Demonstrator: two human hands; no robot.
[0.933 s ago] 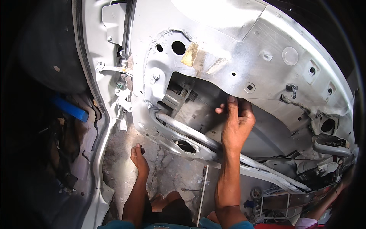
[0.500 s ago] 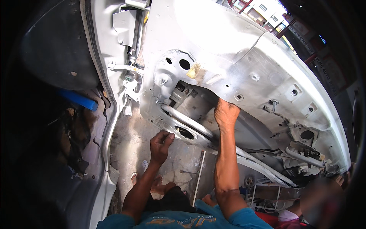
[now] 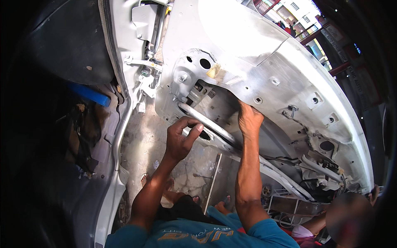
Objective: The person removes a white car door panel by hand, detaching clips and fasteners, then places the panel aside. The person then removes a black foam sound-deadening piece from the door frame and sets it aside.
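Head view: car-door shell (image 3: 295, 68) is positioned ahead; its opening (image 3: 225, 108), slanting down rightward, is entered by the nearer right hand (image 3: 250, 119); the left hand (image 3: 181, 138) is held outside, half-curled (neither grip determinable).

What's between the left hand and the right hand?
In the head view, a white tube on the car door crosses diagonally between left hand and right hand, with part of the door's large opening beyond it.

1. A bare grey-white car door shell (image 3: 285, 68) is standing open, spreading from 10 to 4 o'clock.
2. Its large cutout (image 3: 223, 108) is gaping near centre.
3. A pale tubular bar (image 3: 210, 123) is slanting from 10 toward 4 o'clock.
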